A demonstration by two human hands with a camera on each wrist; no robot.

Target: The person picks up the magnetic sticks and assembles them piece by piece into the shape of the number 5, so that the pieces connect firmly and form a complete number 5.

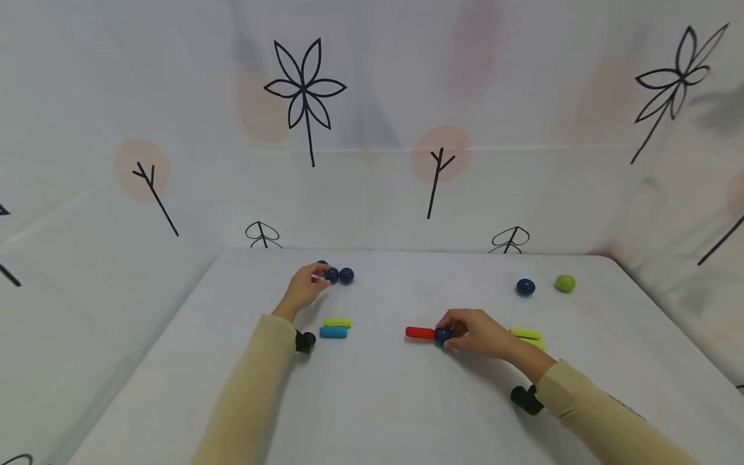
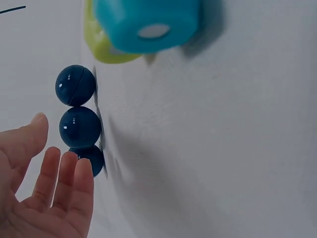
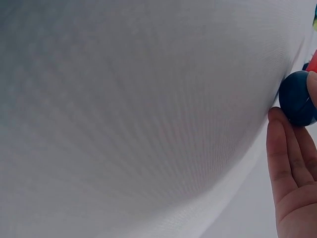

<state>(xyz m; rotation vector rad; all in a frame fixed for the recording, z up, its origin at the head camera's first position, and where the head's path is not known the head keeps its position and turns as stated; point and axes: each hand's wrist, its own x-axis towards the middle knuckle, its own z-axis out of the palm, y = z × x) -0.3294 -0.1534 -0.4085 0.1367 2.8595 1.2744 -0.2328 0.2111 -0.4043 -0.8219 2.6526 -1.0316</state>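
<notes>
My right hand (image 1: 478, 332) pinches a dark blue ball (image 1: 444, 334) between thumb and fingers. The ball touches the right end of a red stick (image 1: 420, 332) lying on the table. In the right wrist view, the thumb and fingers of the right hand (image 3: 294, 168) press on the blue ball (image 3: 296, 99). My left hand (image 1: 303, 287) is beside several dark blue balls (image 1: 346, 276) at the back left. The left wrist view has three blue balls (image 2: 80, 127) in a touching row; the left hand (image 2: 47, 193) has its thumb and fingers apart, fingertips overlapping the lowest ball.
A blue stick (image 1: 333, 332) and a yellow-green stick (image 1: 338, 322) lie side by side left of centre. Yellow-green sticks (image 1: 526, 334) are partly behind the right wrist. Back right are another blue ball (image 1: 526, 287) and a green ball (image 1: 565, 283). Patterned cloth (image 1: 372, 194) encloses the white table (image 1: 372, 400).
</notes>
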